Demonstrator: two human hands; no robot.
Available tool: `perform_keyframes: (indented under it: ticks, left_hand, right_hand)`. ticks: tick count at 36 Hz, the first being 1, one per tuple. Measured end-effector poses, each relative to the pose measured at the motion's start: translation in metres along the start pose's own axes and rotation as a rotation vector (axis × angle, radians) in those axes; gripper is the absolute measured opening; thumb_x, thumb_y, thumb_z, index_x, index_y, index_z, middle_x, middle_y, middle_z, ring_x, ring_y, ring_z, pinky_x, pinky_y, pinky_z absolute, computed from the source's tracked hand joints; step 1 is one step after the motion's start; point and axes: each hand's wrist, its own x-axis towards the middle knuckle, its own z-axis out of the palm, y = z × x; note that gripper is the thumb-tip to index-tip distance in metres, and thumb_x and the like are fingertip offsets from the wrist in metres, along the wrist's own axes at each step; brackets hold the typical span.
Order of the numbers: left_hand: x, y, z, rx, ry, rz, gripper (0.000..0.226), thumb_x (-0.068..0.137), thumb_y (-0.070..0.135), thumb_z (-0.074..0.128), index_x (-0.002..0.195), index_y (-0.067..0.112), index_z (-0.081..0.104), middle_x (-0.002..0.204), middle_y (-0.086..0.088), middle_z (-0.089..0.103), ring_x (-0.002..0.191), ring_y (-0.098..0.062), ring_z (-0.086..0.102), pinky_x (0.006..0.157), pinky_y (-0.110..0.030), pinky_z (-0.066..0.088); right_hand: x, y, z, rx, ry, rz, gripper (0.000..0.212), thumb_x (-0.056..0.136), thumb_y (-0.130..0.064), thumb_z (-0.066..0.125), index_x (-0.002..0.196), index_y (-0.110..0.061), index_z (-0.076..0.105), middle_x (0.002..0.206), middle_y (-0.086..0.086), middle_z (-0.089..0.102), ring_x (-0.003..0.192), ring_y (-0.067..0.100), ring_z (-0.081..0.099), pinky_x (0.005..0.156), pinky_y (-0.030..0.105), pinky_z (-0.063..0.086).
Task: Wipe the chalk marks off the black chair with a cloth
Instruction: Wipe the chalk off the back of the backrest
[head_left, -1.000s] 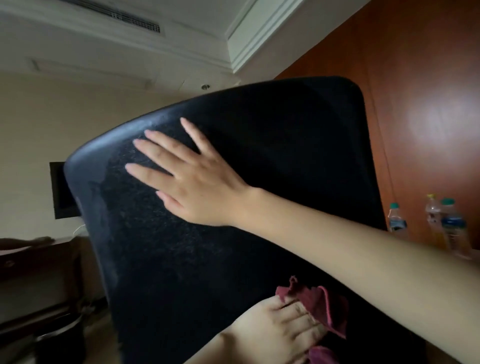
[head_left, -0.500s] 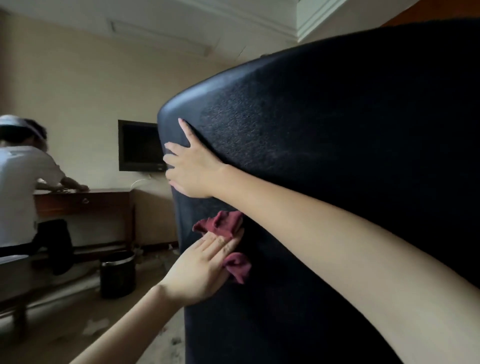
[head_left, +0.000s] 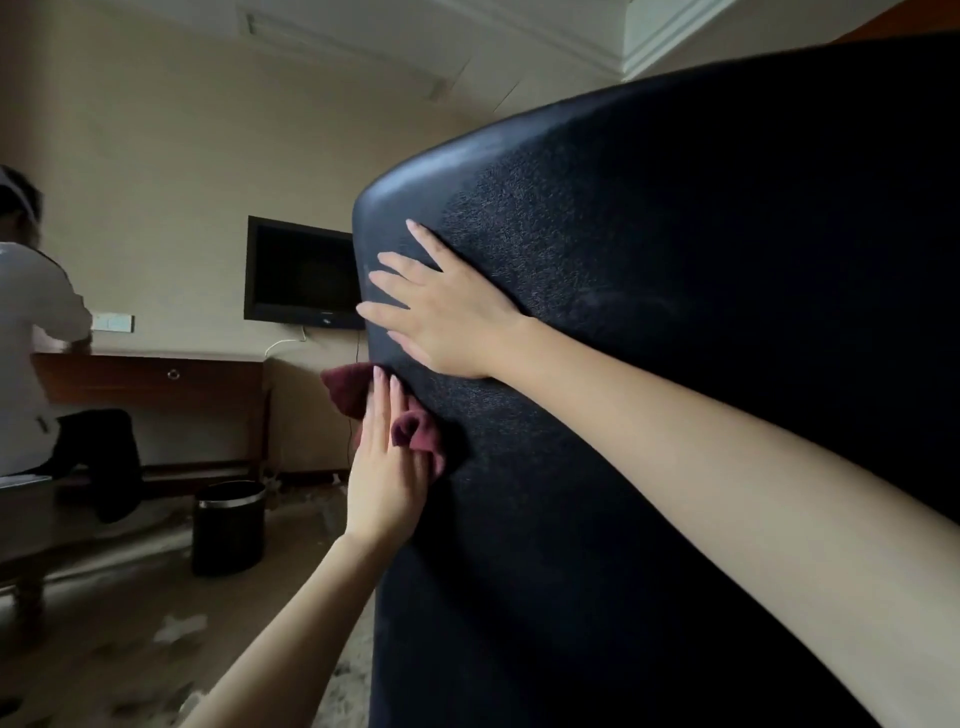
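Observation:
The black chair (head_left: 675, 312) fills the right of the head view, its fabric back facing me. My right hand (head_left: 441, 306) lies flat on the chair's upper left part, fingers straight and spread, reaching its left edge. Just below it my left hand (head_left: 387, 467) presses a dark red cloth (head_left: 415, 431) against the chair's left edge with straight fingers. Part of the cloth sticks out past the edge. Faint pale smudges show on the fabric to the right of my right hand.
A dark wall-mounted screen (head_left: 301, 273) hangs behind the chair. Below it runs a wooden desk (head_left: 156, 374), where a person (head_left: 31, 332) in white sits at the far left. A black bin (head_left: 228, 527) stands on the littered floor.
The view swung left and the chair now sits further right. My left hand carried the cloth up and over to the chair's left edge. My right hand slid to that edge.

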Motion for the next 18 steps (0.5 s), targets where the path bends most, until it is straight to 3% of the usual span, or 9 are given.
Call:
perform_keyframes:
  ticks: [1, 3, 5, 8, 10, 14, 18]
  left_hand:
    - [-0.007, -0.004, 0.000, 0.013, -0.019, 0.036, 0.067, 0.089, 0.028, 0.028, 0.148, 0.004, 0.006, 0.157, -0.004, -0.004, 0.146, -0.015, -0.003, 0.115, -0.044, 0.024]
    - [-0.018, -0.009, -0.005, -0.019, -0.046, 0.096, 0.067, 0.088, 0.023, 0.033, 0.145, 0.009, 0.001, 0.156, -0.001, -0.001, 0.145, -0.021, 0.011, 0.111, -0.048, 0.031]
    - [-0.017, -0.011, -0.015, -0.055, -0.035, 0.077, 0.068, 0.086, 0.016, 0.034, 0.145, 0.011, 0.002, 0.155, 0.000, 0.001, 0.143, -0.016, 0.017, 0.108, -0.044, 0.037]
    - [-0.010, -0.010, -0.032, -0.110, 0.047, 0.028, 0.063, 0.090, 0.023, 0.024, 0.149, 0.003, 0.012, 0.155, -0.002, 0.002, 0.138, 0.004, 0.001, 0.110, -0.010, 0.019]
    - [-0.007, -0.005, -0.043, -0.157, 0.072, 0.021, 0.065, 0.090, 0.026, 0.022, 0.149, 0.001, 0.016, 0.156, 0.000, 0.001, 0.139, 0.003, 0.003, 0.105, 0.000, 0.010]
    - [-0.004, 0.009, -0.054, -0.191, 0.083, 0.057, 0.065, 0.090, 0.026, 0.021, 0.150, 0.000, 0.016, 0.158, -0.003, 0.002, 0.145, -0.009, 0.003, 0.110, -0.006, 0.005]
    - [-0.003, 0.026, -0.059, -0.262, 0.095, 0.081, 0.064, 0.089, 0.022, 0.021, 0.148, -0.004, 0.019, 0.158, -0.013, 0.007, 0.144, 0.000, -0.002, 0.112, -0.007, 0.003]
  right_hand:
    - [0.000, 0.000, 0.000, -0.004, -0.010, -0.003, 0.048, 0.104, -0.038, 0.023, 0.149, -0.025, 0.029, 0.154, 0.011, 0.031, 0.146, 0.030, 0.018, 0.114, 0.056, -0.008]
    - [0.000, -0.001, 0.001, -0.033, -0.028, -0.016, 0.049, 0.104, -0.040, 0.023, 0.151, -0.026, 0.026, 0.156, 0.011, 0.026, 0.146, 0.030, 0.015, 0.114, 0.058, -0.009]
    - [-0.002, 0.001, 0.002, -0.061, -0.034, -0.015, 0.050, 0.103, -0.042, 0.022, 0.151, -0.026, 0.025, 0.158, 0.011, 0.023, 0.147, 0.030, 0.013, 0.113, 0.059, -0.008]
    - [-0.009, 0.003, -0.003, -0.084, -0.048, -0.012, 0.051, 0.103, -0.044, 0.021, 0.151, -0.026, 0.026, 0.158, 0.011, 0.021, 0.147, 0.031, 0.013, 0.113, 0.059, -0.007]
    - [-0.016, 0.007, -0.005, -0.094, -0.051, -0.007, 0.051, 0.103, -0.044, 0.021, 0.150, -0.026, 0.028, 0.158, 0.011, 0.023, 0.147, 0.031, 0.015, 0.114, 0.059, -0.004]
    - [-0.036, 0.015, -0.014, -0.114, -0.010, 0.006, 0.050, 0.100, -0.044, 0.024, 0.142, -0.025, 0.044, 0.152, 0.010, 0.037, 0.141, 0.031, 0.031, 0.115, 0.060, 0.013]
    - [-0.069, 0.025, -0.027, -0.069, 0.058, 0.036, 0.046, 0.101, -0.040, 0.032, 0.140, -0.021, 0.048, 0.150, 0.013, 0.039, 0.139, 0.031, 0.035, 0.114, 0.060, 0.019]
